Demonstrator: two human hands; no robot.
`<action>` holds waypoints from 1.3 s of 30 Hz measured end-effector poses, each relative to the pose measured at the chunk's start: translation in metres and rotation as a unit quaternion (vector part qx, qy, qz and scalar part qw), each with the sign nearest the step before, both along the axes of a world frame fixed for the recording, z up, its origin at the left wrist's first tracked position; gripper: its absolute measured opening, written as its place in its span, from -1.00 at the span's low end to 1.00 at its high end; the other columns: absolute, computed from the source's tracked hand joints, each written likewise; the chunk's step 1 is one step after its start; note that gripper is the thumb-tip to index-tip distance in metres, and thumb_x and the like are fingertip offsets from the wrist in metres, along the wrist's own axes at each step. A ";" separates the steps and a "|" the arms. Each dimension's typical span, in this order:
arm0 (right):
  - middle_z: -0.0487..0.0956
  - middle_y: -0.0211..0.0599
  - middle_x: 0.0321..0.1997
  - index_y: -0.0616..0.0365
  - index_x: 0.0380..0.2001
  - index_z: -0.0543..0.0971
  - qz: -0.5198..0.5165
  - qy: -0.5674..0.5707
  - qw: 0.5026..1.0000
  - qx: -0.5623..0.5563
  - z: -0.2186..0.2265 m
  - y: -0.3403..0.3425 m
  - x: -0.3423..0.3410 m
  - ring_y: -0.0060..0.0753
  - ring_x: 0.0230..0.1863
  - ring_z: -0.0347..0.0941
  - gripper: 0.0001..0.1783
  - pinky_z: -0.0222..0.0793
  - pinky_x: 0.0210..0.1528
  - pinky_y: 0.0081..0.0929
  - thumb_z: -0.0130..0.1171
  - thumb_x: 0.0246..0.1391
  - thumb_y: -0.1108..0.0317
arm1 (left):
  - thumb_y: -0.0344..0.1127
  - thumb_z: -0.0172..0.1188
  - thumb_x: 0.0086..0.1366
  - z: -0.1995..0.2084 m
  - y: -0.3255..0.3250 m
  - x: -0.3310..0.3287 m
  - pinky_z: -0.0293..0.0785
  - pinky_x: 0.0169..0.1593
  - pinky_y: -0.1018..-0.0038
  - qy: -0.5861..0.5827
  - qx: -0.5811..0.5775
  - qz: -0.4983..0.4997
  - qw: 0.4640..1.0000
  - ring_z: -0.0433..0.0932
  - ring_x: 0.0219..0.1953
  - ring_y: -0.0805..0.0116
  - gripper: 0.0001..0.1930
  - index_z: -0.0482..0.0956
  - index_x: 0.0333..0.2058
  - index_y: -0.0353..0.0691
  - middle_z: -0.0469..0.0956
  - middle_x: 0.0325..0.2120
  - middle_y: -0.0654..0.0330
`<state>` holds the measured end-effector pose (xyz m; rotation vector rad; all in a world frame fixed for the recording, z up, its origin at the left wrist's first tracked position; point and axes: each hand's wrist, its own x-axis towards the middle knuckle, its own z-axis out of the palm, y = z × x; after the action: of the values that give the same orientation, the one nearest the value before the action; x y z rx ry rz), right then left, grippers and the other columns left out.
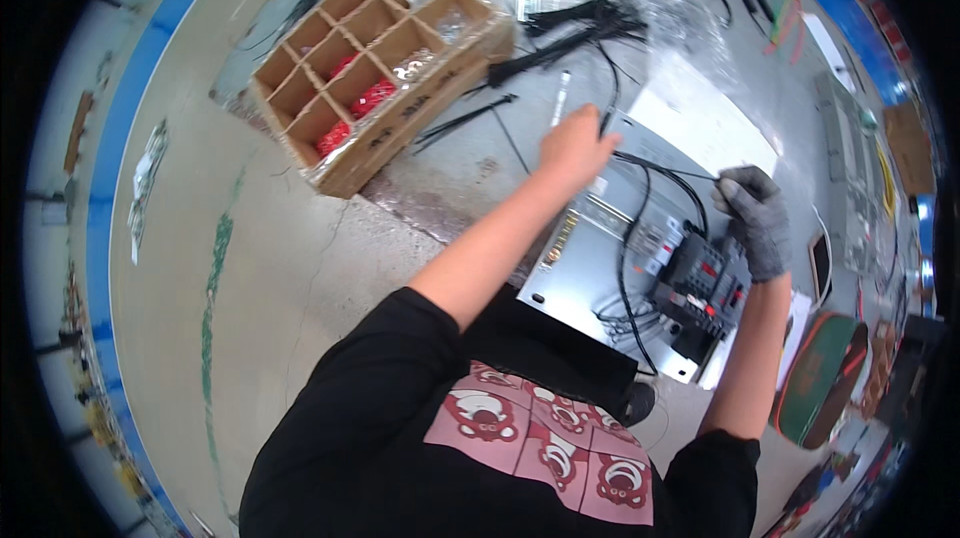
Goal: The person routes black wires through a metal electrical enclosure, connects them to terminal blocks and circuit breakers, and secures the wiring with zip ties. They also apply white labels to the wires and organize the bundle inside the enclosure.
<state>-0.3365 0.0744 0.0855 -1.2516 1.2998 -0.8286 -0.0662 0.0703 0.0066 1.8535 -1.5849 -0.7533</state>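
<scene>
My bare left hand [575,150] is closed around a black cable bundle [610,88] at the far edge of a metal mounting plate [570,303]. From beside it a thin black strip, which looks like a cable tie [668,166], runs taut to my right hand [755,223]. That hand wears a grey glove and pinches the strip's end. Black wires [690,188] curve down from the left hand to black switching devices [700,283] on the plate. A brass terminal strip [562,243] lies along the plate's left side. The fingertips of both hands are partly hidden.
A divided wooden box [375,133] with red parts stands at the far left of the table. Loose black cable ties [465,123], dark bundles [570,38], a clear plastic bag [690,33] and white paper [700,113] lie beyond the plate. A green bag [815,378] sits at right.
</scene>
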 end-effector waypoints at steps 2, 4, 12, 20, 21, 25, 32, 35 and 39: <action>0.59 -0.30 -0.33 0.26 -0.23 0.57 -0.005 0.012 1.000 -0.018 -0.002 -0.006 0.000 -0.49 -0.32 0.55 -0.81 0.50 -0.23 -0.57 0.24 0.07 0.43 | -0.20 0.18 0.19 -0.001 -0.001 0.001 0.46 -0.11 0.19 0.002 -0.014 0.015 1.000 0.57 -0.19 -0.05 -0.61 0.47 -0.10 -0.37 0.59 -0.25 -0.09; 0.59 -0.32 -0.36 0.25 -0.23 0.57 -0.010 0.027 0.999 -0.033 -0.004 -0.017 0.005 -0.52 -0.33 0.54 -0.81 0.50 -0.24 -0.57 0.23 0.08 0.44 | -0.21 0.19 0.19 -0.009 -0.001 0.006 0.47 -0.13 0.21 0.027 -0.043 0.025 0.998 0.58 -0.20 -0.02 -0.62 0.48 -0.10 -0.35 0.59 -0.28 -0.07; 0.58 -0.35 -0.40 0.26 -0.27 0.57 0.042 0.128 0.988 -0.079 -0.009 -0.057 0.014 -0.59 -0.41 0.47 -0.85 0.39 -0.32 -0.62 0.18 0.03 0.51 | -0.39 0.21 0.16 -0.016 0.027 0.023 0.44 -0.28 0.35 0.104 -0.064 -0.074 0.990 0.53 -0.42 0.17 -0.70 0.50 -0.10 -0.29 0.55 -0.46 0.05; 0.56 -0.45 -0.43 0.21 -0.31 0.58 0.163 0.185 0.969 -0.002 -0.020 -0.077 0.036 -0.66 -0.43 0.43 -0.87 0.40 -0.34 -0.62 0.22 0.01 0.48 | -0.44 0.24 0.11 -0.020 0.035 0.023 0.41 -0.31 0.37 0.162 -0.072 -0.093 0.980 0.46 -0.44 0.20 -0.71 0.51 -0.15 -0.30 0.46 -0.45 0.11; 0.56 -0.45 -0.43 0.21 -0.32 0.58 0.166 0.190 0.968 0.005 -0.024 -0.076 0.035 -0.66 -0.43 0.43 -0.87 0.40 -0.33 -0.62 0.22 0.01 0.49 | -0.44 0.24 0.11 -0.020 0.034 0.023 0.41 -0.31 0.38 0.163 -0.070 -0.094 0.980 0.46 -0.44 0.20 -0.71 0.51 -0.16 -0.30 0.46 -0.45 0.11; 0.54 -0.47 -0.45 0.20 -0.33 0.58 0.167 0.198 0.966 0.026 -0.032 -0.073 0.028 -0.66 -0.44 0.41 -0.88 0.40 -0.34 -0.62 0.22 0.00 0.50 | -0.45 0.24 0.12 -0.024 0.033 0.023 0.41 -0.31 0.39 0.174 -0.070 -0.098 0.977 0.47 -0.44 0.21 -0.72 0.51 -0.16 -0.31 0.46 -0.45 0.11; 0.54 -0.45 -0.49 0.24 -0.35 0.59 0.167 0.169 0.971 0.041 -0.034 -0.068 0.012 -0.64 -0.47 0.38 -0.86 0.37 -0.36 -0.61 0.24 -0.05 0.49 | -0.47 0.24 0.11 -0.021 0.040 0.020 0.40 -0.34 0.39 0.203 -0.057 -0.106 0.972 0.47 -0.46 0.21 -0.71 0.51 -0.15 -0.31 0.45 -0.43 0.10; 0.56 -0.43 -0.47 0.24 -0.34 0.60 0.131 0.156 0.977 0.056 -0.033 -0.061 0.006 -0.64 -0.46 0.40 -0.85 0.38 -0.36 -0.60 0.25 -0.06 0.49 | -0.46 0.24 0.12 -0.023 0.039 0.022 0.41 -0.34 0.39 0.183 -0.076 -0.115 0.973 0.47 -0.46 0.19 -0.71 0.52 -0.14 -0.31 0.45 -0.43 0.09; 0.57 -0.42 -0.44 0.23 -0.33 0.61 0.129 0.150 0.978 0.058 -0.035 -0.053 0.011 -0.65 -0.43 0.41 -0.84 0.38 -0.34 -0.62 0.26 -0.06 0.47 | -0.45 0.21 0.15 -0.023 0.040 0.023 0.41 -0.31 0.37 0.188 -0.075 -0.116 0.972 0.48 -0.43 0.16 -0.71 0.52 -0.12 -0.31 0.46 -0.43 0.08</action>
<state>-0.3255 0.0214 0.0502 -1.4530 1.3628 -0.3827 -0.0430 0.1107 -0.0167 1.3360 -1.5724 -0.9909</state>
